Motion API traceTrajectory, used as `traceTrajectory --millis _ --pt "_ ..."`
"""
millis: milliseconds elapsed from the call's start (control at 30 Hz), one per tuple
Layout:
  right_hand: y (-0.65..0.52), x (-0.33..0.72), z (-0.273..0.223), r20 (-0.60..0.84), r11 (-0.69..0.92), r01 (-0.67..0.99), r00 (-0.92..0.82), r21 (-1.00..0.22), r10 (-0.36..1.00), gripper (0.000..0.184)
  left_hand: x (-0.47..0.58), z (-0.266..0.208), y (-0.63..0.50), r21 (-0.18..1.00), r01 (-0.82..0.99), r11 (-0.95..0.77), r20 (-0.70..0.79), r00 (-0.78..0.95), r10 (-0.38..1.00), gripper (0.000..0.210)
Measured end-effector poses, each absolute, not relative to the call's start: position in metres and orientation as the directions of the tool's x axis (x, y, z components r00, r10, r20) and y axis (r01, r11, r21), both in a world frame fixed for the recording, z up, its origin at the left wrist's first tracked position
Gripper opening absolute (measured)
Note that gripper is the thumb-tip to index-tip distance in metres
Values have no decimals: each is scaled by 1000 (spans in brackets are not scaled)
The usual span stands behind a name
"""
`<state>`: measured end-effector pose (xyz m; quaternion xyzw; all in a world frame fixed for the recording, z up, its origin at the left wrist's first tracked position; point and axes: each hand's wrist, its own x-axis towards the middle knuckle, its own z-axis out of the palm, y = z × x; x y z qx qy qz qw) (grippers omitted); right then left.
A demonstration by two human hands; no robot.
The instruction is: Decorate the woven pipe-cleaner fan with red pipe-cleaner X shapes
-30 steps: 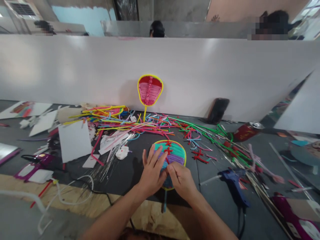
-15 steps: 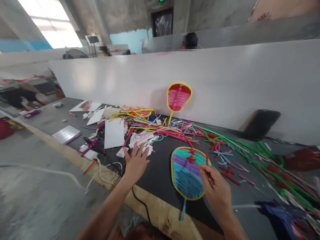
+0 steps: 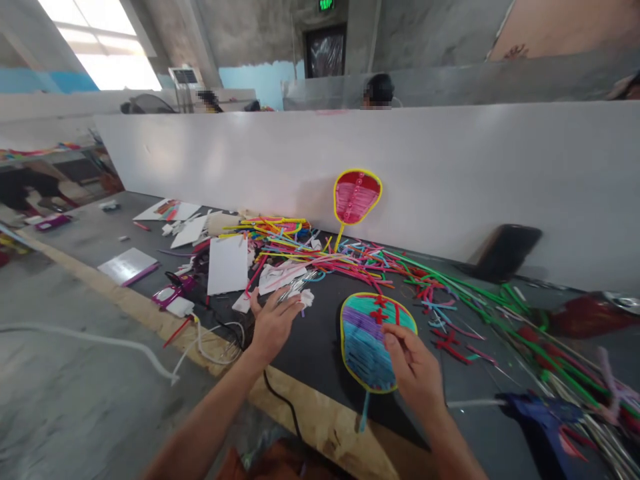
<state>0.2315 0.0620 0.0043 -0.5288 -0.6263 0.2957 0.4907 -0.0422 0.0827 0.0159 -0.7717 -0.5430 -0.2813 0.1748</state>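
Observation:
A fan-shaped piece (image 3: 367, 357) with a yellow rim, teal, purple and blue bands and a blue handle lies flat on the dark table. Two small red cross shapes (image 3: 379, 310) sit on its upper part. Over its right side, my right hand (image 3: 415, 367) pinches a short red pipe cleaner (image 3: 398, 315), which sticks up past the fingertips. To the left, my left hand (image 3: 274, 323) hovers palm down, fingers loosely apart, beside a silvery bundle (image 3: 299, 285) and crumpled white tissue (image 3: 307, 298). Nothing shows in its grasp.
A pink fan (image 3: 357, 197) with a yellow rim leans on the white partition (image 3: 450, 167). Loose pipe cleaners (image 3: 345, 267) spread behind. A phone (image 3: 507, 253) stands right, near a red can (image 3: 590, 315) and a blue glue gun (image 3: 535, 427). Cables (image 3: 280, 400) cross the front edge.
My right hand has moved left over the fan, carrying the red pipe cleaner. The spread fingers of my left hand have drawn closer together near the silvery bundle. The view has shifted slightly.

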Motion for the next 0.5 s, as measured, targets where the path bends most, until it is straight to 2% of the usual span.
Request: traceTrajectory --millis 67,133,267,400,500 --pt "61 223 10 157 151 193 15 -969 988 35 -32 25 75 25 899 -436 717 288 635 25" --pt "63 210 18 20 20 8 -67 -1000 998 42 -20 33 67 35 848 -529 770 314 555 23" --pt "70 183 30 -153 -228 -280 -266 -932 952 46 -2 40 55 78 768 -636 803 330 497 24" --pt "75 165 36 -149 -324 -373 -427 -869 892 36 1 40 49 151 732 -664 769 335 544 30" --pt "77 161 39 -141 -261 -372 -321 -891 937 34 -3 41 43 236 700 -674 679 377 630 29"
